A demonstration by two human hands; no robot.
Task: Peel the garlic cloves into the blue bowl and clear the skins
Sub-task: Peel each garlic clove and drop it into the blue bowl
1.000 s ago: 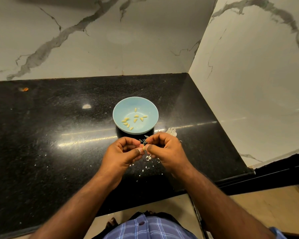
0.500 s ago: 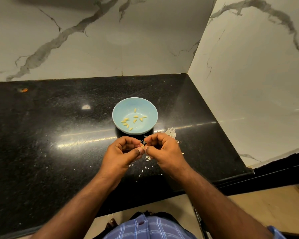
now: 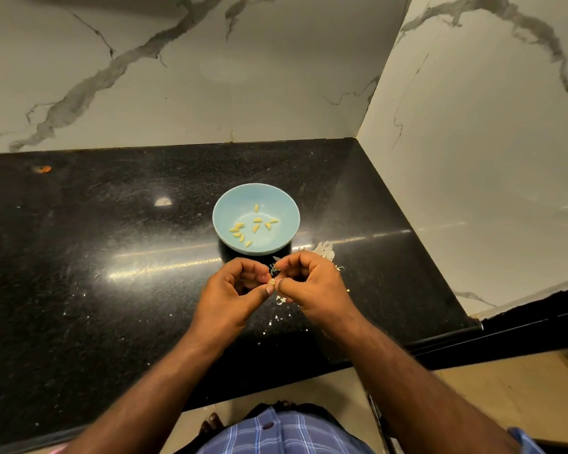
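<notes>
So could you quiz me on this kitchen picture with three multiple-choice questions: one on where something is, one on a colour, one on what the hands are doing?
1. Where does the blue bowl stand?
A. on the black counter, just beyond the hands
B. on the floor
C. in the person's lap

2. What colour are the peeled cloves in the bowl?
A. dark red
B. pale yellow
C. green

3. What are the left hand and right hand doing?
A. lying flat on the counter
B. lifting the bowl
C. pinching one small garlic clove between their fingertips

Answers: 1 A, the bowl sits on the dark stone past the knuckles; 2 B, the cloves look yellowish against the blue; 3 C, both hands' curled fingers meet on the clove.
</notes>
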